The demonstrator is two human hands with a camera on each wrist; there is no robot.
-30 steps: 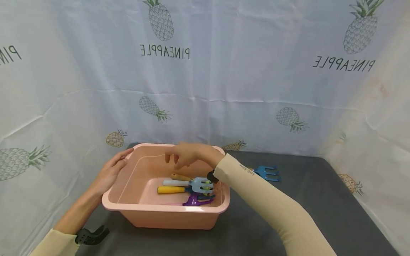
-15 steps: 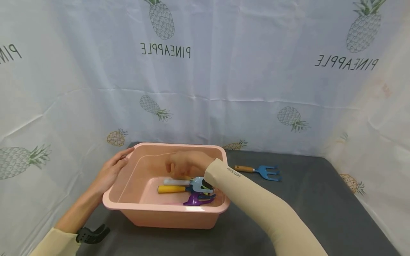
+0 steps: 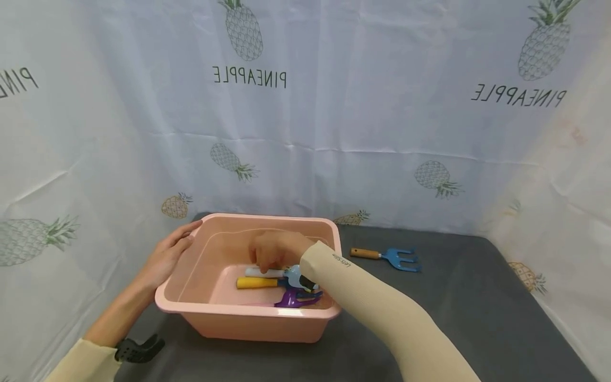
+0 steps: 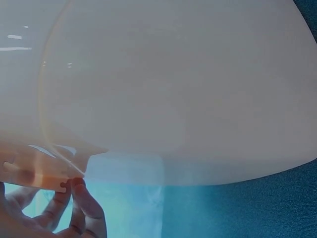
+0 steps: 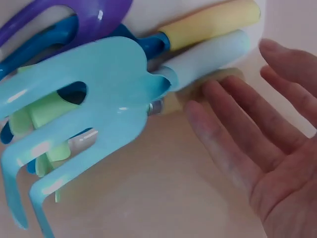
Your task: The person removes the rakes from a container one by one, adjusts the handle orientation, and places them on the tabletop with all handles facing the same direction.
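My left hand (image 3: 167, 257) holds the left rim of a pink plastic basin (image 3: 229, 309); in the left wrist view its fingertips (image 4: 79, 191) are at the rim's edge. Down inside the basin, my right hand (image 3: 274, 249) hovers over several small garden hand forks. Its spread fingers (image 5: 218, 116) are right at a tan handle (image 5: 171, 103), partly hidden beneath a light blue fork (image 5: 116, 84) with a pale handle. Beside that lie a yellow-handled blue fork (image 3: 258, 283) and a purple fork (image 3: 290, 298). Pale green pieces (image 5: 49, 111) show under the light blue tines.
On the dark grey table (image 3: 458, 302), right of the basin, lies a blue hand fork (image 3: 396, 259) with a wooden handle. A pineapple-printed curtain (image 3: 363, 106) hangs behind and at both sides.
My right hand has lowered into the basin toward the handles, and its sleeve has shifted left, uncovering the wooden handle of the fork on the table. The left hand stays at the rim.
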